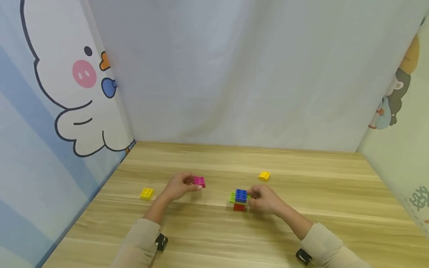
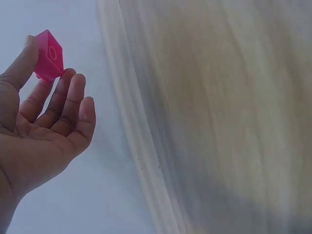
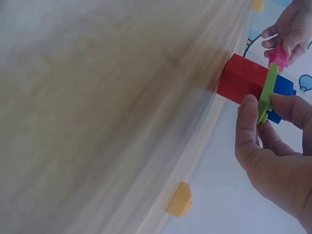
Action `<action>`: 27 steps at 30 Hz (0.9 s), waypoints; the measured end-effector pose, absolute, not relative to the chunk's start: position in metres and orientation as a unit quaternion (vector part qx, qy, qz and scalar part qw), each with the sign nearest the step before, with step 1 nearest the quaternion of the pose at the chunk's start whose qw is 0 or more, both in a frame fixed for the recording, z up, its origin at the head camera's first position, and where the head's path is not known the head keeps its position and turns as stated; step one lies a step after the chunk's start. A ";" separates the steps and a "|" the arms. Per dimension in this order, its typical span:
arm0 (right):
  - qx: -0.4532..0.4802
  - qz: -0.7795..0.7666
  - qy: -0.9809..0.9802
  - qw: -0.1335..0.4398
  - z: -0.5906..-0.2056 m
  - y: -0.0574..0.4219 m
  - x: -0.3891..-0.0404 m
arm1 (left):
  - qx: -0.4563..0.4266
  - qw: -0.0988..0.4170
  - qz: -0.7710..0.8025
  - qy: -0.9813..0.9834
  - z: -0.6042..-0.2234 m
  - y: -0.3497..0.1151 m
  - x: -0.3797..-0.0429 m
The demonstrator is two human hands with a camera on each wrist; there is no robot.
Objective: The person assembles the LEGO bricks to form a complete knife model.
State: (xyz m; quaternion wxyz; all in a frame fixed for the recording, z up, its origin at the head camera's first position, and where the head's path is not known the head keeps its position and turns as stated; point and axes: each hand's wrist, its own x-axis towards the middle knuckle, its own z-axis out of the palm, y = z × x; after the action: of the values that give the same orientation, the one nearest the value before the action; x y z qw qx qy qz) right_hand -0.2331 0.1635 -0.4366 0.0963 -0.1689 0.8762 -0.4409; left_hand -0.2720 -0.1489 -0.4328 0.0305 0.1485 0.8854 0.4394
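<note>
Item: a small upright stack of studded plastic bricks, midway between the left and right edges of the wood-grain worktop (image 1: 207, 238). Components: a red block-shaped brick (image 1: 239, 207), lowest; a flat lime-green plate (image 1: 232, 197), jutting out at both sides; a blue rectangular brick (image 1: 241, 195), uppermost.
Right hand (image 1: 266, 199): thumb and fingertips pinched the plate's right end.
Item: a magenta-pink studded plastic brick (image 1: 199, 181), left of the stack, held clear of the worktop. Left hand (image 1: 181, 185): thumb and finger pinched it; the remaining fingers were loosely bent.
Item: a yellow-orange plastic brick with a sloped face (image 1: 264, 176), beyond the stack, towards the far edge.
Item: a yellow studded plastic brick (image 1: 146, 193), near the left edge.
Surround: a plain pale fabric curtain (image 1: 234, 74) hung behind the far edge; a cartoon-printed blue-and-white hanging (image 1: 60, 93) flanked the left edge.
</note>
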 end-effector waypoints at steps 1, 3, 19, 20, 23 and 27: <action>-0.169 -0.443 0.875 0.097 -0.437 0.164 -0.233 | 0.150 0.030 0.440 0.885 -0.433 -0.147 -0.272; -0.171 -0.445 0.874 0.099 -0.437 0.164 -0.233 | 0.152 0.031 0.444 0.883 -0.432 -0.144 -0.271; -0.177 -0.451 0.869 0.102 -0.440 0.162 -0.232 | 0.185 0.050 0.473 0.860 -0.428 -0.123 -0.261; -0.177 -0.453 0.868 0.102 -0.440 0.161 -0.232 | 0.189 0.051 0.473 0.859 -0.428 -0.122 -0.261; -0.176 -0.457 0.866 0.100 -0.440 0.161 -0.232 | 0.203 0.051 0.469 0.858 -0.427 -0.120 -0.260; -0.172 -0.464 0.863 0.103 -0.441 0.160 -0.233 | 0.215 0.049 0.467 0.856 -0.425 -0.116 -0.259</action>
State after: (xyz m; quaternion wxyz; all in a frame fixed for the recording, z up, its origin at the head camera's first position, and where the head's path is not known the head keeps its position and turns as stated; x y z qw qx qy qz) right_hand -0.2326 0.1604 -0.4413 0.1035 -0.1720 0.8625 -0.4645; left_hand -0.2589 -0.1162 -0.4253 0.0495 0.2149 0.8560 0.4675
